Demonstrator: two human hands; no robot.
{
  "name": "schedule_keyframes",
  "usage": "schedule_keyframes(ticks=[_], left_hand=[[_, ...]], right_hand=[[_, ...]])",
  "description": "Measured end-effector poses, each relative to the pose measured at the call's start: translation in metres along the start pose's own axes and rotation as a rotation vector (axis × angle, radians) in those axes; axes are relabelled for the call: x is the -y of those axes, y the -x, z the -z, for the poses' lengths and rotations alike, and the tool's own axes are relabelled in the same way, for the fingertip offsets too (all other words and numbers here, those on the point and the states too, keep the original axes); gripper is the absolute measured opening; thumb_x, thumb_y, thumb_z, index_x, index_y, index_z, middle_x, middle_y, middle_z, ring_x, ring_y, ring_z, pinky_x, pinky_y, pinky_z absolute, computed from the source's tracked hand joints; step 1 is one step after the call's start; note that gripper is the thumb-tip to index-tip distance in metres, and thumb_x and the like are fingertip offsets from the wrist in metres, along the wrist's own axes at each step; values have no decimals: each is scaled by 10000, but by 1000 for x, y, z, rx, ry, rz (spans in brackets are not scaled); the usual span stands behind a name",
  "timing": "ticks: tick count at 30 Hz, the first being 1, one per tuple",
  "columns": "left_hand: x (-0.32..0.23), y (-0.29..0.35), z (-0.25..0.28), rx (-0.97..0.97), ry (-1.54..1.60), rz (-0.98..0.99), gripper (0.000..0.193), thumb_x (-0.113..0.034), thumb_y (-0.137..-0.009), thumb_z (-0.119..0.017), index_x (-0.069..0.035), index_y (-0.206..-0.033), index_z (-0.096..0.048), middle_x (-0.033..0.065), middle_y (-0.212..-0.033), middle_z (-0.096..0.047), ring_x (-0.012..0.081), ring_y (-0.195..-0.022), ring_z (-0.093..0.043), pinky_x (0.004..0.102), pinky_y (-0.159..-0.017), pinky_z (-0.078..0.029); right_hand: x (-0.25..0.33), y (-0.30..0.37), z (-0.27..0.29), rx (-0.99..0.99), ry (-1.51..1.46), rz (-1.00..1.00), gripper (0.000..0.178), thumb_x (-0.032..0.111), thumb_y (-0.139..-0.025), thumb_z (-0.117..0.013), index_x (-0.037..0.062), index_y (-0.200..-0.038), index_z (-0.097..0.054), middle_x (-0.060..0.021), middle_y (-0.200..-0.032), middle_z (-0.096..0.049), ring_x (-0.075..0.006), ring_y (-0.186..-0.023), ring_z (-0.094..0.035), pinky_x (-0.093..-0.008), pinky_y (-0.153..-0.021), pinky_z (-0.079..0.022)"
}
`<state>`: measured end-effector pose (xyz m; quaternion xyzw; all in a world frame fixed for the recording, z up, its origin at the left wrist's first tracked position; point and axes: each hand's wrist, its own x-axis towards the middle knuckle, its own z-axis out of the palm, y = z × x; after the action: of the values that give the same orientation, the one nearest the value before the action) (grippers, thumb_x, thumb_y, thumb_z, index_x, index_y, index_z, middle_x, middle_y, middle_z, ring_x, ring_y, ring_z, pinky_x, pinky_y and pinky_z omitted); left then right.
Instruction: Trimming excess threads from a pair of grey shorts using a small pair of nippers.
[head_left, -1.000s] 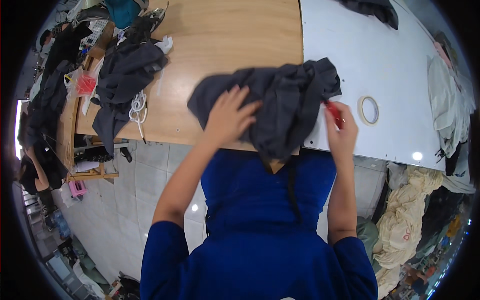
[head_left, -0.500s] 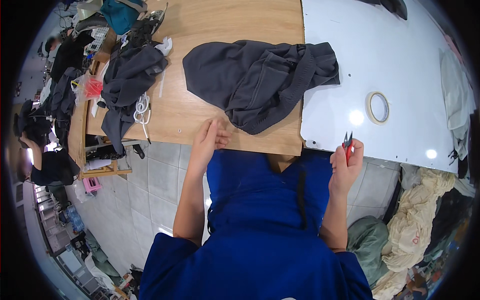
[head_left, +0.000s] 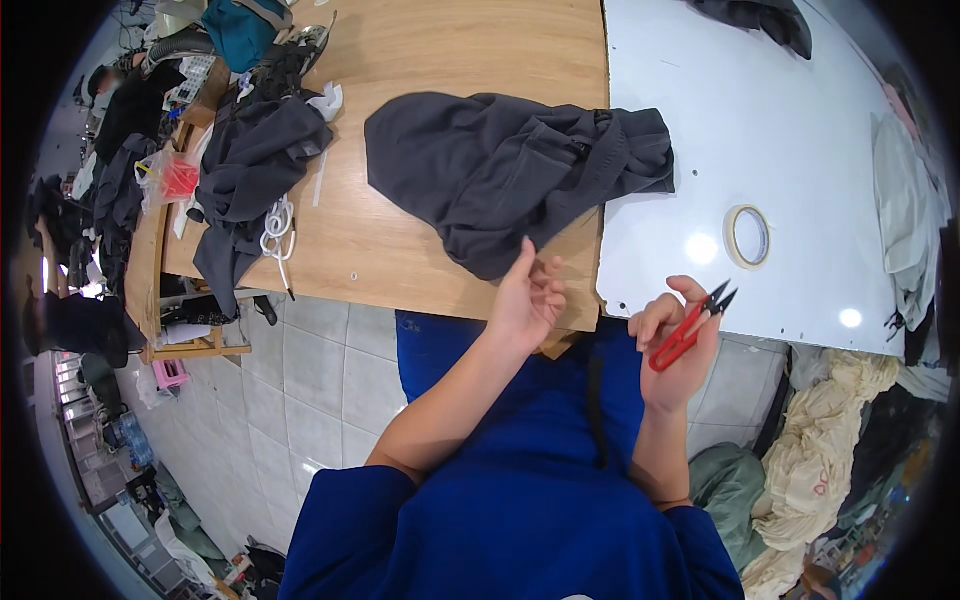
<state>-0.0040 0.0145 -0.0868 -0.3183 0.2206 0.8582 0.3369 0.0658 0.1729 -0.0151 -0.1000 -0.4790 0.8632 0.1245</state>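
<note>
Head view, left hand [head_left: 526, 308] loosely curled, shifted rightward, right hand [head_left: 687, 366] gripping red snips [head_left: 694, 325]

The bare left hand [head_left: 530, 300] has been shifted rightward along the dark grey cloth garment [head_left: 470, 150], and the red-handled metal snips [head_left: 698, 320] tilted away from it.

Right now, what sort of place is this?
Likely a sewing workshop: red snips in the right hand, a dark grey garment laid out in front, and more dark cloth heaped to the left.
</note>
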Motion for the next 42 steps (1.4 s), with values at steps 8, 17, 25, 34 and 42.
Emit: schedule_keyframes(ticks=[8,17,25,34,42], left_hand=[[-7,20,1,40,-1045,-906,275,-245,-929,-529,20,-960,-598,71,-786,-602,168,-691,-538,256,-657,-412],[3,49,-9,-168,-2114,-1339,273,-142,-729,-654,-67,-988,-616,126,-1034,-591,338,-930,-544,429,-780,-379],[-21,63,-4,227,-1876,-577,252,-208,-805,-629,-66,-1014,-615,105,-951,-620,245,-863,-578,325,-745,-416],[-57,78,38,287,-650,2,428,-378,-957,-423,-4,-1117,-555,81,-985,-620,157,-913,-597,283,-742,-482],[-55,79,46,236,-811,-211,485,-395,-919,-512,3,-1196,-490,73,-1091,-588,154,-974,-570,265,-840,-449]], right_hand=[[1,6,10,-51,229,-71,360,-28,-814,-547,-5,-1167,-481,9,-657,-442,-43,-570,-392,-176,-523,-319],[-21,-21,-32,205,505,-127,399,41,-763,-699,21,-1142,-576,27,-742,-544,-14,-628,-454,-140,-564,-337],[-40,-8,-18,251,640,-108,220,9,-723,-725,2,-916,-619,49,-607,-508,-10,-518,-402,-164,-489,-292],[-49,7,-3,429,813,87,237,-3,-664,-733,38,-879,-642,-29,-659,-593,-110,-567,-548,-217,-517,-403],[-65,7,-15,566,953,188,343,65,-667,-709,105,-1003,-654,-73,-711,-623,-222,-636,-601,-287,-575,-465]])
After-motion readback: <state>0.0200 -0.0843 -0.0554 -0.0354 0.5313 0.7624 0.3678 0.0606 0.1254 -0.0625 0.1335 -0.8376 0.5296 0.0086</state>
